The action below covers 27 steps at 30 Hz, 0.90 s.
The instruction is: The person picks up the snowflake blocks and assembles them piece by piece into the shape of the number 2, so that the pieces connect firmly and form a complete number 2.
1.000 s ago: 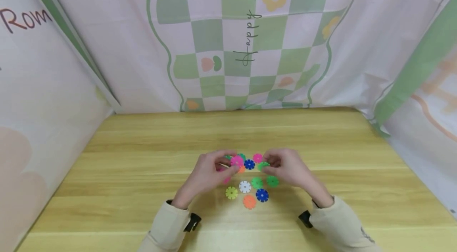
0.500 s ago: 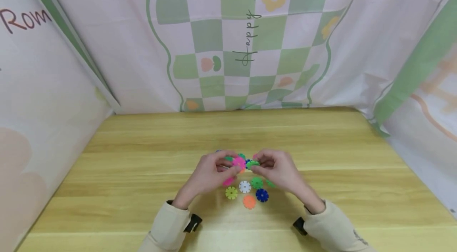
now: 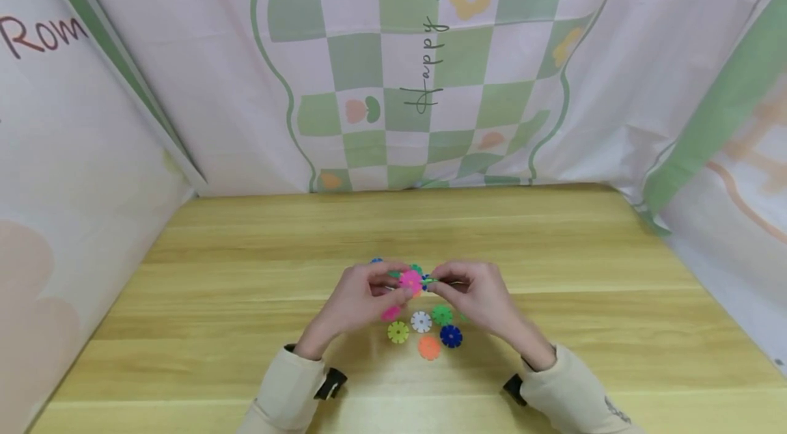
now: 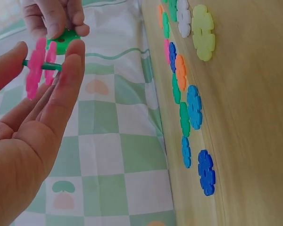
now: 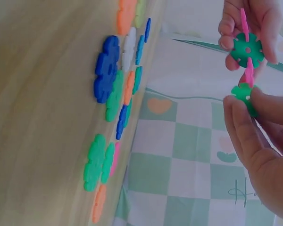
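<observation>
Head view. Landmark: white disc (image 3: 421,322), flat on the wooden table (image 3: 233,352).
Left hand (image 3: 363,297): beyond and left of the white disc; thumb and fingertips nearly together, pinching a linked pink-and-green piece (image 3: 410,281).
Right hand (image 3: 486,294): beyond and right of the white disc; thumb and fingers pinching a held green disc (image 3: 430,280).
Change: over the last second the right hand had come in toward the left, and its disc had turned edge-on beside the linked piece. Judged meaning: carrying had given way to fitting.
Surroundings: light green disc (image 3: 442,314) just right of the white disc; yellow disc (image 3: 398,332) left and nearer the person; dark blue disc (image 3: 451,336) and orange disc (image 3: 430,348) also nearer. The hands hid parts of discs beyond.

Left wrist view. Linked piece: raised, well apart from the white disc, thumb on one side, fingers on the other. Light blue disc (image 4: 195,107): farther from the white disc than the yellow one.

Right wrist view. Held green disc: apparently touching the linked piece's lower pink edge; whether slotted, could not be told. Obstruction: right fingers covered part of its rim. Coral disc (image 5: 98,203): well apart from the white disc.
</observation>
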Tool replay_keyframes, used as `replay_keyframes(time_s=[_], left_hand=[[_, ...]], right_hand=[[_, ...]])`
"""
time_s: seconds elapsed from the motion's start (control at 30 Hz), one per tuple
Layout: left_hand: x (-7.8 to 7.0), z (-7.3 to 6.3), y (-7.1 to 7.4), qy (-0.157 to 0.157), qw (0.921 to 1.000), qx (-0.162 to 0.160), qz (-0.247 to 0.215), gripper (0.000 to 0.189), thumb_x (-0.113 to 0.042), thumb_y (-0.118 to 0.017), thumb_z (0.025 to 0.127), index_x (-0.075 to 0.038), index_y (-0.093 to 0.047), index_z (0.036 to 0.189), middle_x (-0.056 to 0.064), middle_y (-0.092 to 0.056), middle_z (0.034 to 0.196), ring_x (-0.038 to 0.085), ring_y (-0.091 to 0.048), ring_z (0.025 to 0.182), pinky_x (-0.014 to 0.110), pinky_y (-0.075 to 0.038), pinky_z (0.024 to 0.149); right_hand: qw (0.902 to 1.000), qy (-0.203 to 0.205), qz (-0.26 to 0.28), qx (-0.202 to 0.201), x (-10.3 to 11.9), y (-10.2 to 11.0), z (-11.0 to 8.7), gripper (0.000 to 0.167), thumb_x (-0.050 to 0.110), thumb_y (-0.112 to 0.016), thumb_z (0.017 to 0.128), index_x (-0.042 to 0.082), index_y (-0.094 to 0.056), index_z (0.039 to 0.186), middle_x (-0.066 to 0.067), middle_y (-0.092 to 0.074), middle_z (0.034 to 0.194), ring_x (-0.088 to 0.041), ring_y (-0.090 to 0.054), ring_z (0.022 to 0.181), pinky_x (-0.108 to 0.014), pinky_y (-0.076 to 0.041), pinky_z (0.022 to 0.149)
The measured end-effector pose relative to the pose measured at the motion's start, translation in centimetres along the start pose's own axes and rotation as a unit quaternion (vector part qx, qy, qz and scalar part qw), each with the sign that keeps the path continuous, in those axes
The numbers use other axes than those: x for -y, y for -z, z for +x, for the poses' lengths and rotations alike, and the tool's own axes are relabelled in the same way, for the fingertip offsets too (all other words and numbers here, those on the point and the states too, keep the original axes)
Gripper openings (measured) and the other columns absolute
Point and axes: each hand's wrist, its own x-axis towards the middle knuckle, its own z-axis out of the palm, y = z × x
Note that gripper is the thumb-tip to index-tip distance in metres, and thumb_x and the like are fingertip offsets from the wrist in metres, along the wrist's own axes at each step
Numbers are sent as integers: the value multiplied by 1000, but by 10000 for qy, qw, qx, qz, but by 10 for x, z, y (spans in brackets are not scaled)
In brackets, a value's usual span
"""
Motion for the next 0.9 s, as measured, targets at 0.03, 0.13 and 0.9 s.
replay_keyframes(time_s=[0.03,0.13,0.9], left_hand=[[0,0,0,-8,10000,-11,-27,36,-18,-68,91,-4,-63,123,11,-71,98,15,-69,83,24,-55,73],[-1,-1,0,-34,9999,-34,-102,35,-14,-68,91,-2,-63,123,11,-71,98,15,-69,84,24,-55,74],[0,2,-3,-33,9994,85,-322,37,-10,-70,88,0,-61,123,14,-69,103,19,-69,89,26,-56,75]], right_hand=[[9999,90,-30,-41,0,-1,0,9,-9,-72,80,0,-71,83,-12,-70,79,-18,-69,68,-22,-56,61],[9993,325,-77,-174,-2,-2,0,12,-11,-74,77,0,-71,81,-11,-70,77,-16,-68,64,-21,-55,57],[9957,757,-86,-526,-2,-7,0,16,-13,-76,72,1,-74,80,-11,-70,75,-8,-62,58,-18,-50,50]])
